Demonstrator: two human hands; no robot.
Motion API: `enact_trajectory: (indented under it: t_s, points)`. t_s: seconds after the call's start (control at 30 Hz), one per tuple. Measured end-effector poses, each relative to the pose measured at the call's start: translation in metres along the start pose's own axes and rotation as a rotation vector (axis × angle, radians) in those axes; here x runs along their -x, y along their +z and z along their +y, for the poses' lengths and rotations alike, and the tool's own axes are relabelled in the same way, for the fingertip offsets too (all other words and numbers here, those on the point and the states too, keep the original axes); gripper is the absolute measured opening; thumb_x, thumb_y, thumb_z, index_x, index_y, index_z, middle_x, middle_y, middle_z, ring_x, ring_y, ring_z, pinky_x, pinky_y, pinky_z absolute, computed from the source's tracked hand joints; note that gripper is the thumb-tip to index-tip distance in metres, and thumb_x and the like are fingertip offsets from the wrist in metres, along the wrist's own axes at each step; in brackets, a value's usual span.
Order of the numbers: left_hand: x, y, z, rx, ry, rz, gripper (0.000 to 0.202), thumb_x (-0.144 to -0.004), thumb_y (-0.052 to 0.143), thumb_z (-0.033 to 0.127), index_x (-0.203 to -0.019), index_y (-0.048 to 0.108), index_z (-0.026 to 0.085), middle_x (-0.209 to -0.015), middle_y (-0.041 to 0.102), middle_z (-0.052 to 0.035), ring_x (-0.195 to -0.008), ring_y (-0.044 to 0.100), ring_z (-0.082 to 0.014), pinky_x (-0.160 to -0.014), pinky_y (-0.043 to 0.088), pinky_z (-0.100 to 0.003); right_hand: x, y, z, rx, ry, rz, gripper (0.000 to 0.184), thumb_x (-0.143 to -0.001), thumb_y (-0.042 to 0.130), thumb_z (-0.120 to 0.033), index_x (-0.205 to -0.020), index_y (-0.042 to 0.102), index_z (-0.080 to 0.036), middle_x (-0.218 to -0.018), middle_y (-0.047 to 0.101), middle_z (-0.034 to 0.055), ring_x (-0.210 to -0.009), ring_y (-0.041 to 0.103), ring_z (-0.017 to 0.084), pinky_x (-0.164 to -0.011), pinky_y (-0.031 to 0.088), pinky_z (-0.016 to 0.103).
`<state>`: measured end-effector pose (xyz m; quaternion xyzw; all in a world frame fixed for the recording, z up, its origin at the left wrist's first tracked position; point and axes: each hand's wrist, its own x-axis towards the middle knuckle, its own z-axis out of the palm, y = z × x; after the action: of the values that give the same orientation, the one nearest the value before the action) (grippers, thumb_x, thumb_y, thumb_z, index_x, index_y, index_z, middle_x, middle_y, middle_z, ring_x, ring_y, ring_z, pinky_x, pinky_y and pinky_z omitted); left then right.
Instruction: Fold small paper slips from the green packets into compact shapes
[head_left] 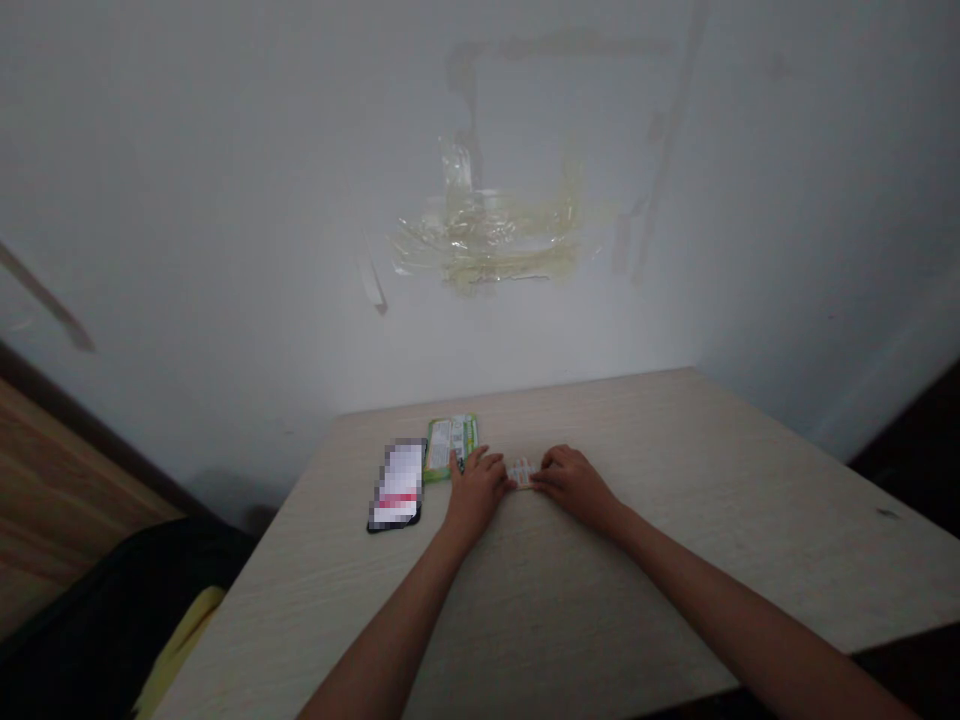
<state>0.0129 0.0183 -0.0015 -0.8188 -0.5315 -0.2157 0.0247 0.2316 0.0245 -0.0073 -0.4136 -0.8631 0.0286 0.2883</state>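
One card (523, 471) between left fingers (494, 463) and right fingers (551, 468), a pinch at each end.

"Where is passage blocked on the desk (750, 520)?"

"On the left, by the phone (401, 482) and the green-edged packet (451, 437); almost no gap is seen between them."

"And between the left hand (478, 484) and the right hand (576, 478)?"

"That gap is filled by the small card (521, 472), held at both ends by the fingers (549, 478)."

"Where is room offered?"

"Right of the right hand, and beyond the card, until passage is stopped by the wall (495, 345)."
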Motion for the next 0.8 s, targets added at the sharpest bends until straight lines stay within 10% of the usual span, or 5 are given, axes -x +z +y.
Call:
enact_trajectory:
  t_s: [0.8]
  points:
    - [0.003, -0.004, -0.001, 0.055, 0.011, -0.01, 0.012, -0.087, 0.061, 0.032, -0.088, 0.071, 0.026, -0.119, 0.067, -0.0021, -0.125, 0.048, -0.0252, -0.112, 0.01, -0.063, -0.002, 0.003, 0.01, -0.024, -0.047, 0.084, 0.015, -0.086, 0.064, -0.021, -0.098, 0.072, -0.018, -0.09, 0.071, 0.0081, -0.102, 0.058, 0.023, -0.096, 0.043, 0.04]
